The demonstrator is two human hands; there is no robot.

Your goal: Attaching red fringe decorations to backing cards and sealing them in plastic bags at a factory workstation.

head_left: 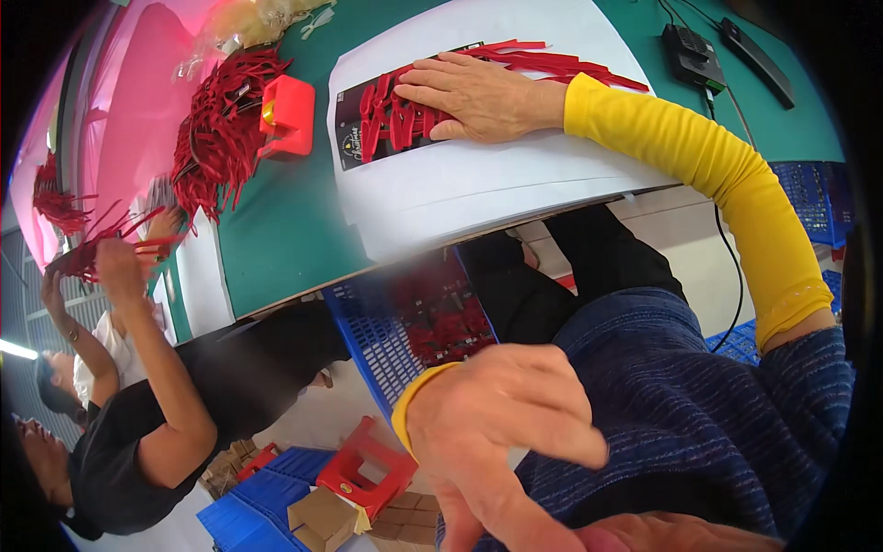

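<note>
My right hand [469, 97], in a yellow sleeve, lies flat with fingers spread on a row of red fabric strips [400, 124]. Beneath the strips is a black printed card [349, 145], and their loose ends trail to the right. Both rest on a large white sheet [441, 202] over the green table [276, 267]. Close to the camera at the lower middle, my left hand [501, 414] is raised off the table, slightly blurred. Its fingers are apart and partly bent, with nothing visible in them.
A red tape dispenser [292, 115] stands left of the sheet, beside a heap of red strips [221, 129]. A black device [694, 57] with cables sits at right. Below are a blue crate [368, 340] and a red stool [368, 465]. A co-worker [138, 423] handles strips at left.
</note>
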